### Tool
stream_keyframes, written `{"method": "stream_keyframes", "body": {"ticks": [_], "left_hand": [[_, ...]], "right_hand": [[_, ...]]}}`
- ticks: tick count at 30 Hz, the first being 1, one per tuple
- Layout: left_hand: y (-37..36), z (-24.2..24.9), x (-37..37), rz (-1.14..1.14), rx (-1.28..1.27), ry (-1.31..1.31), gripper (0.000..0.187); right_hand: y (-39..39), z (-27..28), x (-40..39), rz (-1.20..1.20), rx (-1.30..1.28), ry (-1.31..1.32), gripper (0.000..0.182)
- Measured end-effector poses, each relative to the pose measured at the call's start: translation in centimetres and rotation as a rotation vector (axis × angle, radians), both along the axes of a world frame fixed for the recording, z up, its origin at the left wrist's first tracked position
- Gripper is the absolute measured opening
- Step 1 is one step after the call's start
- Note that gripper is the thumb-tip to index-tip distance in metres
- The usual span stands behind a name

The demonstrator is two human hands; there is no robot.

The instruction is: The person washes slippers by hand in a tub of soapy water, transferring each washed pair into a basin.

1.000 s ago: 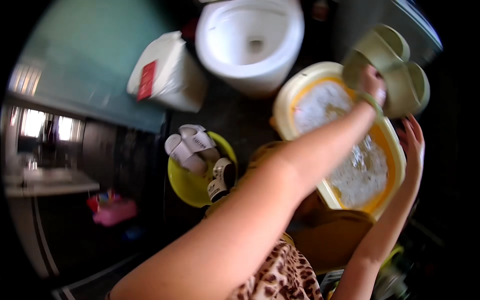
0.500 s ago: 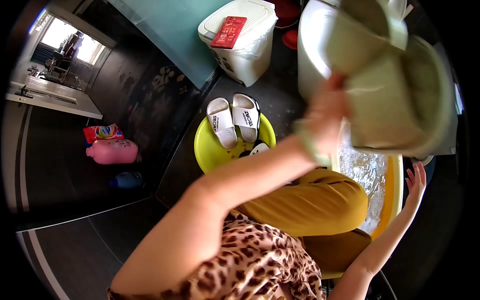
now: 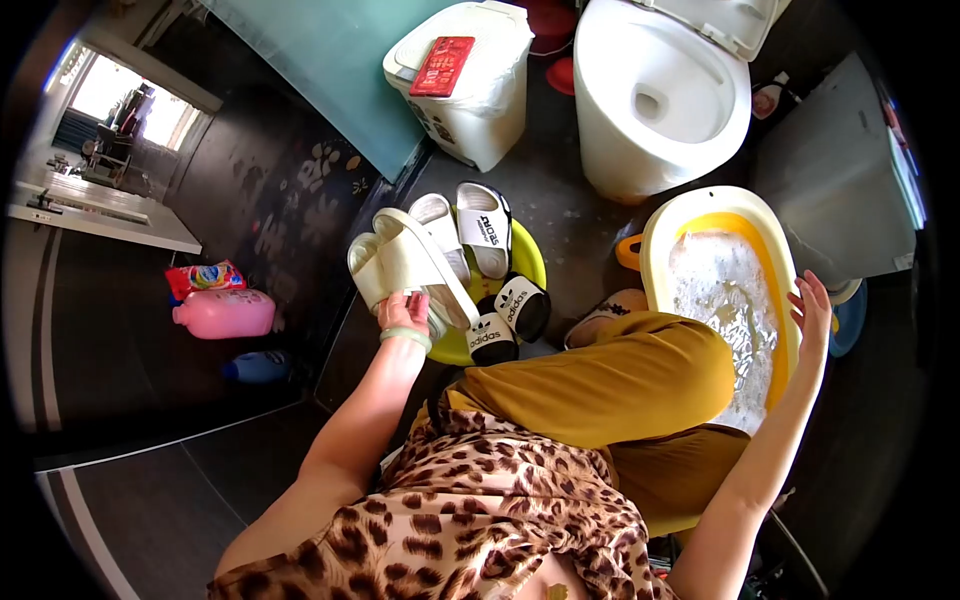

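Note:
My left hand grips a pair of pale cream slippers by their straps, over the left side of a yellow-green basin. In that basin lie white sandals with dark lettering and black slippers with white straps. On the right, my right hand is empty, its fingers apart, at the right rim of a cream and yellow tub of foamy water.
A white toilet stands beyond the tub, a lidded white bin with a red packet at upper centre. A grey bin is at right. Pink and blue bottles are at left.
My left hand has carried the cream slippers from the upper right down and left to the yellow-green basin. My right hand has moved slightly up and left.

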State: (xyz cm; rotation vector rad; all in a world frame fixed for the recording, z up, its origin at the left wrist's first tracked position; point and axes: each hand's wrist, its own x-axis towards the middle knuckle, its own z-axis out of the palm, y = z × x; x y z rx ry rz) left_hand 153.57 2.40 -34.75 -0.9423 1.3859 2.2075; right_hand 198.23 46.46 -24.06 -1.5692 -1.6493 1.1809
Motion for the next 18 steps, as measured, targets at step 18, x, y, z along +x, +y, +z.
{"method": "stream_keyframes", "body": {"ticks": [18], "left_hand": [[0.1,-9.8,-1.6,-0.164,-0.218,-0.131,0.028]], "right_hand": [[-3.3,3.3,1.1,-0.09,-0.031,-0.036,0.033]]}}
